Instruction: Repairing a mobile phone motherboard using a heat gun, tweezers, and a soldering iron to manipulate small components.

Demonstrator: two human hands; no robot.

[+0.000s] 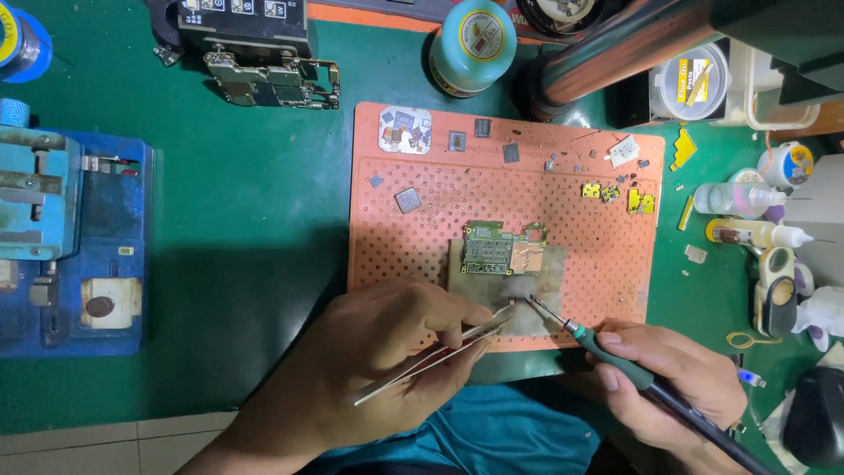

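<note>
Working over the orange perforated mat (pixel 387 237), we keep the grey plate (pixel 545 273) just beyond both grips, the green circuit board (pixel 492 248) at its far edge. Our left hand (pixel 369 352) pinches tweezers (pixel 440 354), slanting up-right; our right hand (pixel 664 374) clasps a soldering iron (pixel 607 347), slanting up-left. Both tips nearly meet at a tiny part (pixel 512 304), equally near either hand.

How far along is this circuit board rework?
Done: loose chips lie removed on the orange mat. In hand: left hand holds tweezers, right hand a soldering iron, tips meeting below the circuit board. Left: cannot tell.
</note>
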